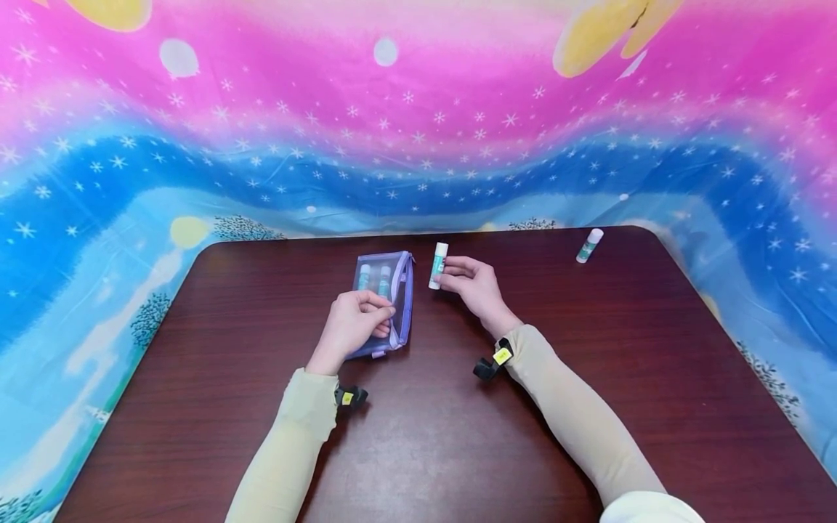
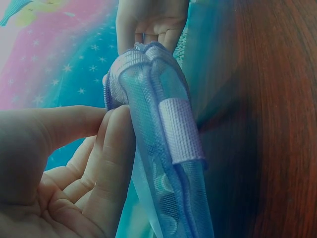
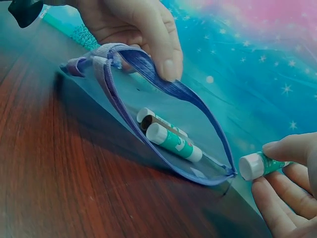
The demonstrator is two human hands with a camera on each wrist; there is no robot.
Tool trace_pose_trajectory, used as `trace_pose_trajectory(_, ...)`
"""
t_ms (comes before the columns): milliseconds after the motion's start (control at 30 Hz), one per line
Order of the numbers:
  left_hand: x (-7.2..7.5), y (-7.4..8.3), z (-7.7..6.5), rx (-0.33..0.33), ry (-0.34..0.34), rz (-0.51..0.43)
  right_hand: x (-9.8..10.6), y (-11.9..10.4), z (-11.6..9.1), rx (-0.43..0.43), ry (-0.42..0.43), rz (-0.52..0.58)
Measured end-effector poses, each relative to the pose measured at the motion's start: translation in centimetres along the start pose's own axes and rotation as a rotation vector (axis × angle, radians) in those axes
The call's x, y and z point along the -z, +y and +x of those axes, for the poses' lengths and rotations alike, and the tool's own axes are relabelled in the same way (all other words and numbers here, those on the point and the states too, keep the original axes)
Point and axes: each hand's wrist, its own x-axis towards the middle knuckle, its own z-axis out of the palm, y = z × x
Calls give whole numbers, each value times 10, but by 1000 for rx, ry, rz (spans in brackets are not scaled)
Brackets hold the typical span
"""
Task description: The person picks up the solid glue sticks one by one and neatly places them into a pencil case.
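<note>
A purple mesh zipper pouch (image 1: 403,305) lies on the table with its mouth spread apart on the right side. My left hand (image 1: 358,319) pinches the upper edge of that mouth between thumb and fingers. Inside the pouch, in the right wrist view, are two green-and-white glue sticks (image 3: 174,145) with a dark brown round-ended item (image 3: 147,122) between them. Just right of the pouch mouth, my right hand (image 1: 476,287) holds another glue stick (image 1: 438,266) by thumb and fingers, its white cap up in the head view.
A further glue stick (image 1: 591,245) is at the far right of the brown table (image 1: 418,450), near its back edge. Behind the table hangs a pink and blue patterned cloth (image 1: 418,145). Each wrist wears a black strap (image 1: 490,363).
</note>
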Motion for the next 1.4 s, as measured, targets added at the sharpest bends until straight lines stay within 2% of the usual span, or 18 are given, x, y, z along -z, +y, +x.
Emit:
trace_pose_trajectory(633, 1, 1, 0, 14, 1, -3, -18, 8, -2, 10, -59, 10)
trace_pose_trajectory(1400, 0, 2, -1, 24, -2, 7, -34, 17, -10, -79, -120, -86)
